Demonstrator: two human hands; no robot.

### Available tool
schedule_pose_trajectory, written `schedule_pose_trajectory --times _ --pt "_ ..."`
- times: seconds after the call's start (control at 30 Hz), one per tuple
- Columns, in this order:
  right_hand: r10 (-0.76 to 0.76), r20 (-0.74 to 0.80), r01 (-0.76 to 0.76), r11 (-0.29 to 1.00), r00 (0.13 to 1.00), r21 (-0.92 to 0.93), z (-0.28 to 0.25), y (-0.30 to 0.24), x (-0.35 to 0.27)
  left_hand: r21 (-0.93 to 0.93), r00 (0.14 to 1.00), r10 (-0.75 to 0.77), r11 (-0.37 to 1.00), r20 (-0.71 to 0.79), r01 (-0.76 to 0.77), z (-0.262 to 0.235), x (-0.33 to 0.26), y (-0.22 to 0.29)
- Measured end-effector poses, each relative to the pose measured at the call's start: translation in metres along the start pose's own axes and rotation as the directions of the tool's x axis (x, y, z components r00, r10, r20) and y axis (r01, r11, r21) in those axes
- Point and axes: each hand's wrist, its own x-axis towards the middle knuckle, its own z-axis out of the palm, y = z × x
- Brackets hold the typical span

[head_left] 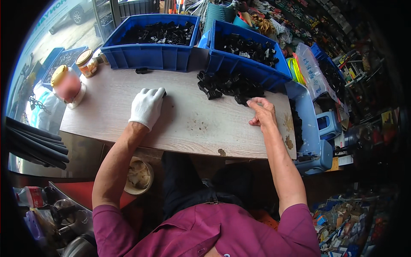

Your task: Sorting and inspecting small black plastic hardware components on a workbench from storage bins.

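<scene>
My left hand (147,105), in a white glove, rests curled on the pale wood-grain table (192,113). A bit of a small black part shows at its fingertips; most of it is hidden by the glove. My bare right hand (264,113) is at the near right edge of a heap of small black parts (231,84). Its forefinger reaches to a black part (241,100) at the heap's edge, and the thumb stands apart from it. One more black part (144,70) lies alone by the left bin.
Two blue bins, left (147,53) and right (248,64), hold many black parts along the table's far side. Jars (87,64) stand at the far left. A light-blue container (306,124) adjoins the right edge. A bucket (147,175) sits below the table.
</scene>
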Motion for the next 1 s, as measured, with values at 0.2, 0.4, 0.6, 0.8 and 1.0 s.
schedule_pose_trajectory --times 0.2,0.4,0.6,0.8,1.0 --pt "-0.027 0.042 0.033 0.988 0.999 -0.151 0.018 0.0 0.0 -0.125 0.999 -0.015 0.992 0.031 0.018 -0.002 0.002 0.044" --pt "0.021 0.154 -0.006 0.996 0.988 -0.092 0.036 0.003 -0.026 -0.55 0.976 -0.217 0.819 -0.031 0.165 0.018 0.002 0.083" --pt "-0.004 0.248 -0.01 0.998 0.969 0.055 0.032 0.006 -0.036 -0.718 0.945 -0.313 0.634 0.101 0.287 0.023 0.003 0.115" --pt "-0.101 0.287 0.097 0.995 0.953 0.029 0.043 -0.004 -0.032 -0.764 0.925 -0.346 0.55 0.159 0.337 0.031 0.011 0.129" --pt "-0.036 0.432 0.139 0.967 0.901 -0.211 0.049 -0.014 -0.027 -0.665 0.974 -0.212 0.716 0.082 0.212 0.04 0.02 0.135"
